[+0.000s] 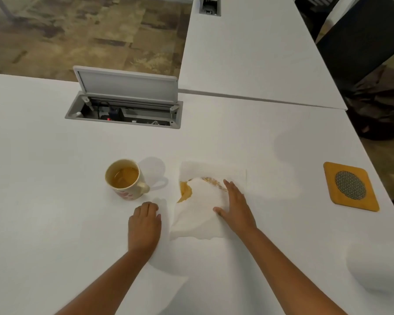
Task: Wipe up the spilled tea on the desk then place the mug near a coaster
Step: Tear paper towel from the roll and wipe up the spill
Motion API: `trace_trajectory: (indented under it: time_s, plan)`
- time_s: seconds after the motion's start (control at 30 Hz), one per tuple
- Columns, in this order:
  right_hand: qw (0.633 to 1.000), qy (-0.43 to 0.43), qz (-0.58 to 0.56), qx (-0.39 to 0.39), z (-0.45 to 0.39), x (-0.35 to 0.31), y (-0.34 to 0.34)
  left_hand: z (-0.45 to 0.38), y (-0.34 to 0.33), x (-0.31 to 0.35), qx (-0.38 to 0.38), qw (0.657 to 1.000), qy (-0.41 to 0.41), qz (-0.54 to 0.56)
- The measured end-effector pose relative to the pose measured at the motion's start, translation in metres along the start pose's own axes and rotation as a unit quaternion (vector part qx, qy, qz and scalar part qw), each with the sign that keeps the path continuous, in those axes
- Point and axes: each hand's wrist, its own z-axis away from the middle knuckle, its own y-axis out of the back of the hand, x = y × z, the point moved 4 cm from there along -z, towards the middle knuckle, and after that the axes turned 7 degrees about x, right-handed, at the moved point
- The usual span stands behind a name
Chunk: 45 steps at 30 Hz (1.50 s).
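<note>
The right hand (233,206) is pressing flat, fingers straight, on the white paper towel (199,214) so it is soaking the amber tea puddle (184,191) near the white desk's (55,223) middle. The left hand (144,220), fingers loosely curled and gripping nothing, is resting beside the cream ceramic mug (125,178). The yellow square coaster (350,187) is lying by the right edge. How much tea is hiding under the towel is unclear.

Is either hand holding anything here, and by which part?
Nothing is gripped. The right hand presses flat on the paper towel; the left hand rests on the desk.
</note>
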Motion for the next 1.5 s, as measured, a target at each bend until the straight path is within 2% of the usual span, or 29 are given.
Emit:
trace_trajectory:
  time_s: [0.07, 0.23, 0.5, 0.7, 0.93, 1.23, 1.5]
  plan:
    - [1.0, -0.012, 0.005, -0.019, 0.0, 0.001, -0.008, 0.004, -0.001, -0.016, -0.009, 1.0, -0.017, -0.022]
    - [1.0, -0.008, 0.019, 0.006, -0.002, 0.001, -0.016, 0.012, -0.002, -0.036, -0.031, 0.996, -0.056, -0.06]
    - [1.0, -0.01, 0.025, 0.002, -0.002, 0.0, -0.02, 0.016, 0.0, -0.036, -0.033, 0.997, -0.052, -0.053]
    - [0.998, -0.027, -0.053, 0.029, 0.001, -0.002, -0.015, 0.016, -0.003, -0.04, -0.044, 0.996, -0.05, -0.054]
    - [0.995, -0.057, -0.083, 0.013, -0.014, -0.015, -0.008, 0.014, -0.003, -0.039, -0.045, 0.996, -0.054, -0.057]
    - [0.992, 0.011, 0.09, -0.092, -0.057, -0.034, -0.021, 0.015, 0.0, -0.038, -0.041, 0.996, -0.053, -0.05]
    - [0.978, 0.045, 0.177, -0.1, -0.058, -0.055, -0.046, 0.014, -0.001, -0.038, -0.043, 0.997, -0.05, -0.04]
